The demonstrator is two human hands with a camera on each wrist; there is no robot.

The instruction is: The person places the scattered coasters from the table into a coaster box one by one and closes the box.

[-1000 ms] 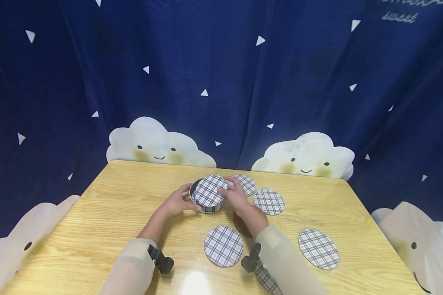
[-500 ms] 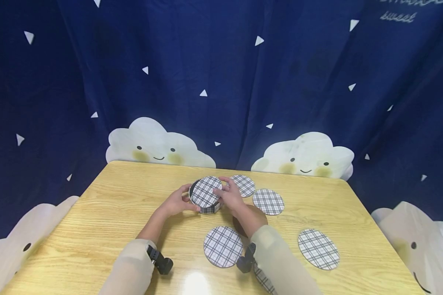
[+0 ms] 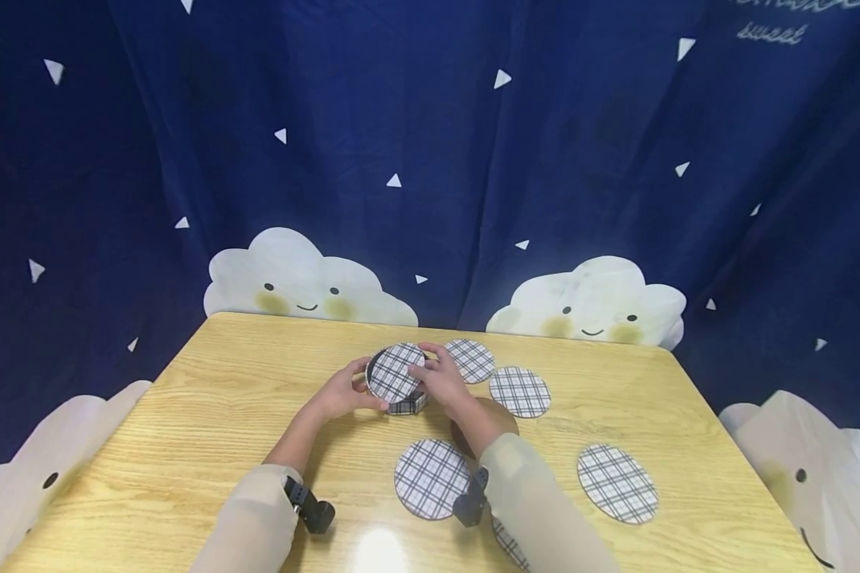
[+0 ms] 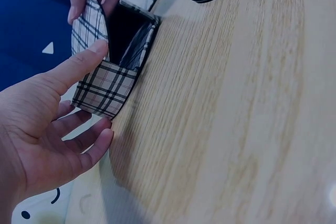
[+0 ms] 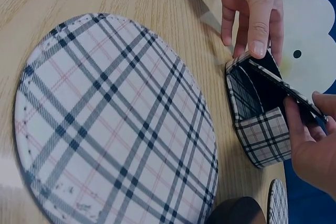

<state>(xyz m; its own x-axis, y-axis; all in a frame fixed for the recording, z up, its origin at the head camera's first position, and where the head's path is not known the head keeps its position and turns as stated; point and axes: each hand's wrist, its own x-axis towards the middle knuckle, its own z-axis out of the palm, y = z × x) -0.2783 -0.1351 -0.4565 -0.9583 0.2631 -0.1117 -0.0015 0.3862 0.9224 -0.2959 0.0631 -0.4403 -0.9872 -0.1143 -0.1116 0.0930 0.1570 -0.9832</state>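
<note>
A round plaid coaster holder [image 3: 406, 407] with a dark inside and a gap in its wall stands toward the far side of the table. My left hand [image 3: 342, 394] grips it from the left, the thumb on its near rim and the fingers around the outer side. A white-and-black plaid coaster [image 3: 394, 372] is pinched at its right edge by my right hand [image 3: 442, 382]. That coaster slants over the holder's opening, its left edge at the rim under my left thumb. The right wrist view shows dark space beneath it inside the holder [image 5: 263, 136].
Plaid coasters lie flat on the wooden table [image 3: 208, 414]: two behind my right hand, a near one [image 3: 430, 479] and a right one [image 3: 618, 483]. A brown disc [image 3: 503, 418] and another plaid piece [image 3: 507, 543] are partly under my right arm. A blue curtain [image 3: 344, 159] hangs behind.
My right hand has moved left with the coaster, bringing it from the holder's right part across to its left rim. The left hand and the holder have stayed nearly still.
</note>
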